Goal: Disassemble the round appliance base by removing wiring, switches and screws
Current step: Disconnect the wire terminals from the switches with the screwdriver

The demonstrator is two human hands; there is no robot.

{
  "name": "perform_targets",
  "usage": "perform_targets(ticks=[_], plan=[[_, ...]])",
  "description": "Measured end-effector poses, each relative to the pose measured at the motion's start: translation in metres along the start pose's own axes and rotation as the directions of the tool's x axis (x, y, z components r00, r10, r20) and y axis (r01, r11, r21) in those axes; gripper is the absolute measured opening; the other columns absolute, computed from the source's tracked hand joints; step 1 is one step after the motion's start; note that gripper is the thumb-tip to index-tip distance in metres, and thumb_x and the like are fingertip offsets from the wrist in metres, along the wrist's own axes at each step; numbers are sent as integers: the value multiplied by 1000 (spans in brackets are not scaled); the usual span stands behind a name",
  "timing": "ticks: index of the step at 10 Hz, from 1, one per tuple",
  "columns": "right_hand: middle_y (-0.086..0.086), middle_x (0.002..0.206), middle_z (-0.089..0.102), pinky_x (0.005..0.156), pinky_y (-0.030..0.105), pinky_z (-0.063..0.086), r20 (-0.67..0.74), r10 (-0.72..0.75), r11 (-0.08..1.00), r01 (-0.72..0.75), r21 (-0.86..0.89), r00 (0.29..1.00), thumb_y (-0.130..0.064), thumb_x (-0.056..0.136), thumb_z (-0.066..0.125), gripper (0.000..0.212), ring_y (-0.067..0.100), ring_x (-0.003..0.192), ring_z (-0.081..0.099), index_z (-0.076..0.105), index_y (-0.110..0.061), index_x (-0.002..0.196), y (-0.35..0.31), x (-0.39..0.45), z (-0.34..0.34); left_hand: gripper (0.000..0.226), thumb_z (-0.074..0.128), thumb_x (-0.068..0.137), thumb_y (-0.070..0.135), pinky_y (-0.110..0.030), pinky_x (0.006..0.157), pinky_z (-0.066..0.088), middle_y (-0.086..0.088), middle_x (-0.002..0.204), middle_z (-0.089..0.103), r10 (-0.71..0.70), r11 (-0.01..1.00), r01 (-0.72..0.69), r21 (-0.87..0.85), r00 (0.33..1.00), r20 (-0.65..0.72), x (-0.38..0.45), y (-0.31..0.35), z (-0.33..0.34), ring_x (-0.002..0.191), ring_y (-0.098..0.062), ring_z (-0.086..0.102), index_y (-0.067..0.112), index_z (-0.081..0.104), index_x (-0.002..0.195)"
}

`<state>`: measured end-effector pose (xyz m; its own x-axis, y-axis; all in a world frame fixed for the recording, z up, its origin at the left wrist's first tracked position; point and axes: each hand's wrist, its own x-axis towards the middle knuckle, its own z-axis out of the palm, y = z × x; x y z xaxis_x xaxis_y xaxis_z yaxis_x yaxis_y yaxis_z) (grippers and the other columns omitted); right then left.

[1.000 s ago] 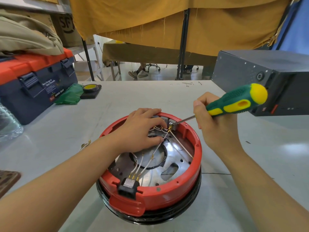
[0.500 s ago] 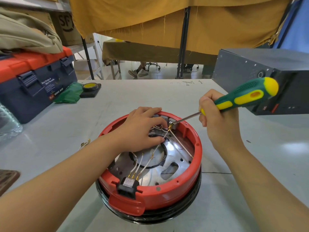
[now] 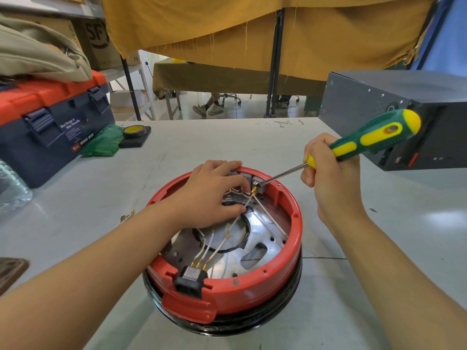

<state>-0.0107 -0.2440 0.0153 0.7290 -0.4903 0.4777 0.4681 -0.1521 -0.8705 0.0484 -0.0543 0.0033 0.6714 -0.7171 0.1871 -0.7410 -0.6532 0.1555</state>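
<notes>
The round red appliance base sits open side up on the grey desk, between the person's forearms, with white wires running across its metal floor to a black socket at the near rim. The left hand reaches inside at the far rim, its grip curled down over the wires there. The right hand has its grip wrapped round a green and yellow screwdriver, whose tip rests on a small terminal block at the far rim.
</notes>
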Motion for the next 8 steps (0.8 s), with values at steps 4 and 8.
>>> perform_targets(ticks=[4,8], plan=[[-5,47,28,43,21,19,-72,139,981,-128,147,988,-12,73,46,20,11,41,22,37,-14,55,7,4,-1,33,59,85,44,-34,111,16,9,154,23,0,1000,0,9,1000,-10,1,0,1,138,-19,18,40,55,118],[-9,44,36,40,15,28,-38,28,996,-25,80,999,-12,75,49,29,8,39,31,41,-20,48,5,3,-2,32,58,85,44,-35,111,16,9,154,22,3,1000,-3,4,1000,-5,0,1,0,139,-17,18,41,54,117]])
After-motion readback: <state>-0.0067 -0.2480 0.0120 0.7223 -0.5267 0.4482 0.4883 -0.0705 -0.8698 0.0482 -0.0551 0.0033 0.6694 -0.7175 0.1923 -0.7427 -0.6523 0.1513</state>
